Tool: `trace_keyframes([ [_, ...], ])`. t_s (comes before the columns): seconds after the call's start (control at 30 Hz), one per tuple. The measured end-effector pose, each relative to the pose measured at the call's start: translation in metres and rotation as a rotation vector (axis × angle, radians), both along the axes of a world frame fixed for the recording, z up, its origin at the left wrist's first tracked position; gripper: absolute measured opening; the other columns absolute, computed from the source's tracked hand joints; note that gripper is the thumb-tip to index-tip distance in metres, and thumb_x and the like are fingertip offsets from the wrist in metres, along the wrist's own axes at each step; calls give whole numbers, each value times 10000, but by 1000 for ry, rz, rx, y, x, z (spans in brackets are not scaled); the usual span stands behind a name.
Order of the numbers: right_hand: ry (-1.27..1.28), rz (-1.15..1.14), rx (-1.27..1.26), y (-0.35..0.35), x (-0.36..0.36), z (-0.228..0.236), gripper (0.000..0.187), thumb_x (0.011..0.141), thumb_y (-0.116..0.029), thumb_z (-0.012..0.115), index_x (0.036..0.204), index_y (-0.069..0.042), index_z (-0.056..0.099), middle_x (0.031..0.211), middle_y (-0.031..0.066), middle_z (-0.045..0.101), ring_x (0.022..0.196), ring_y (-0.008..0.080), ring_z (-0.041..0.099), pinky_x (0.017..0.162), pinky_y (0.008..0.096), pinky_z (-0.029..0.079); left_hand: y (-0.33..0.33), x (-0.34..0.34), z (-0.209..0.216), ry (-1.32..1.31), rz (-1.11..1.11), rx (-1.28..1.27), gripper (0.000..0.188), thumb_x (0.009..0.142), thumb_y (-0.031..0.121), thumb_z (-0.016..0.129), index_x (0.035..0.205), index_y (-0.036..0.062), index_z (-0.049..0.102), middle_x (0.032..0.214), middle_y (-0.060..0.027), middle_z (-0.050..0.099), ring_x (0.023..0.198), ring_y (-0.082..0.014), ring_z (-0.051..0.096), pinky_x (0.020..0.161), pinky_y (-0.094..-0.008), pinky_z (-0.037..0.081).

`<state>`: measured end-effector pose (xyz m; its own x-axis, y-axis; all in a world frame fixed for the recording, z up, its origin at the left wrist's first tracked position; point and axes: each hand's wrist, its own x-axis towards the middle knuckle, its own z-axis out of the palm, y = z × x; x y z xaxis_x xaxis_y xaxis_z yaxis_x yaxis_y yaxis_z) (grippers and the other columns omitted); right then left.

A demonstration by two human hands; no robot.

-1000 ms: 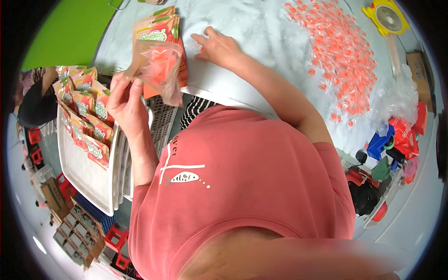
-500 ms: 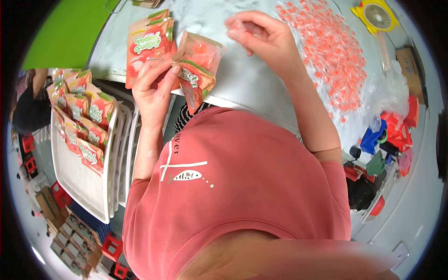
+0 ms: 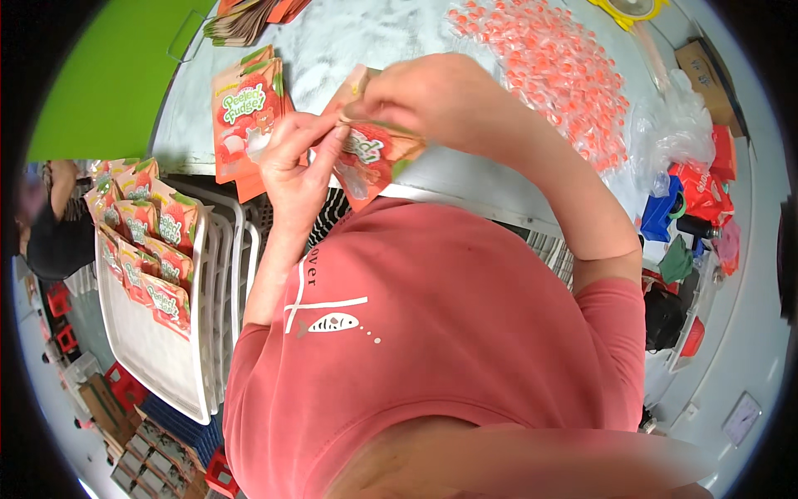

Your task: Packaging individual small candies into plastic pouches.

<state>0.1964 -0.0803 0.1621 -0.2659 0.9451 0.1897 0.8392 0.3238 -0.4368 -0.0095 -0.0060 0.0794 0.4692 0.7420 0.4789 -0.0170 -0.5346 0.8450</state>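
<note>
In my left hand (image 3: 298, 162) the edge of a red candy pouch (image 3: 366, 166) is pinched between thumb and fingers. The pouch tilts above the table's near edge. My right hand (image 3: 428, 96) is at the pouch's upper opening, its fingers curled together; whatever they hold is hidden. Left of the pouch lies a stack of flat, similar pouches (image 3: 245, 116). A wide heap of orange-red candies in clear wrappers (image 3: 553, 75) spreads over the table to the right.
More pouches are piled at the far left (image 3: 237, 23). On my left, stacked white trays (image 3: 154, 358) carry several pouches standing in rows (image 3: 137, 220). Clear plastic bags (image 3: 677, 125), a carton (image 3: 706, 79) and a yellow fan (image 3: 628, 10) sit on the right.
My right hand has moved left and down from above the table to the pouch's mouth. The pouch has shifted slightly right in my left hand. The whole view has shifted a little.
</note>
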Motion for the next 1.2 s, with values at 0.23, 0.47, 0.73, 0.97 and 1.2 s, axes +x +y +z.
trace_keyframes([
  [0.23,-3,76,50,-11,8,-7,172,928,-219,644,983,-62,686,947,89,687,847,312,668,700,377,523,-3,6,-4,40,-48,17,207,828,-13,764,1031,26,765,824,-46,651,738,-105,603,642,-235,478],
  [0.47,-88,-44,102,-30,1,4,224,924,-277,659,1040,-86,682,890,75,666,828,273,660,713,384,521,-3,7,-1,10,-71,14,198,834,-23,754,1028,17,761,845,-57,654,772,-115,633,667,-241,507],
  [0.73,-344,52,38,-44,-3,-23,126,852,-106,614,959,-54,653,899,67,645,858,287,647,766,401,520,-2,1,3,-16,-169,62,265,832,56,757,1094,27,731,1018,-96,660,894,-172,634,764,-284,521],
  [0.97,-333,127,-48,-48,-15,-21,175,848,-98,615,1009,-47,660,1016,103,668,917,279,656,788,384,533,18,9,-11,187,-582,-456,309,1014,204,593,1230,-10,650,1093,-63,687,1013,-118,623,883,-280,508],
  [1.2,-112,224,-567,-33,-17,-17,228,883,-194,650,1009,-5,641,1024,153,662,916,342,643,792,435,532,-18,17,-13,100,-501,-257,291,1029,188,572,1180,-39,675,1049,-88,716,963,-126,647,835,-280,526],
])
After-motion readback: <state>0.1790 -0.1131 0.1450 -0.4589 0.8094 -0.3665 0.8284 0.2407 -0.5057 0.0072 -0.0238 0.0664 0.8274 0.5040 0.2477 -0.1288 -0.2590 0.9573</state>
